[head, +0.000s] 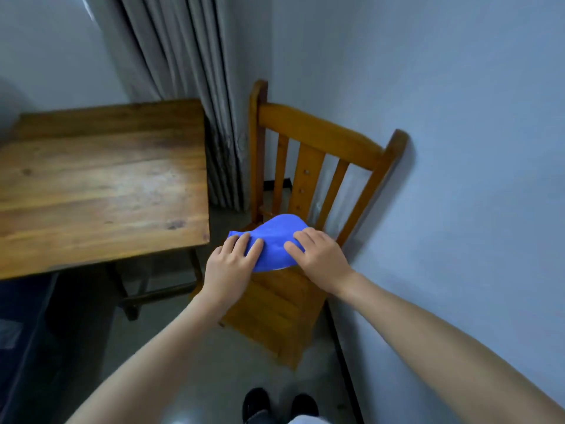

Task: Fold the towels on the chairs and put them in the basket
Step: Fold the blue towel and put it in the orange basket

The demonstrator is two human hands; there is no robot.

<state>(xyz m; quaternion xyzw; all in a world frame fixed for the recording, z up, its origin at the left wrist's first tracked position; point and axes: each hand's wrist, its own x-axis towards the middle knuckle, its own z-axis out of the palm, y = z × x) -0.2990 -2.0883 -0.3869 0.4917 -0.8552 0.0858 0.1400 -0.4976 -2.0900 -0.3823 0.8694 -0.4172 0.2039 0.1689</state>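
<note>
A blue towel (275, 240) lies bunched on the seat of a wooden chair (308, 142) that stands against the right wall. My left hand (229, 264) holds the towel's left edge, with the fingers laid over the cloth. My right hand (321, 255) holds its right side in the same way. The thumbs of both hands are hidden under the cloth. The towel's near edge looks slightly raised off the seat. No basket is in view.
A wooden table (101, 185) stands to the left of the chair. Grey curtains (189, 87) hang behind them in the corner. A dark object (21, 332) sits low at the left edge. My shoes (275, 405) show on the grey floor.
</note>
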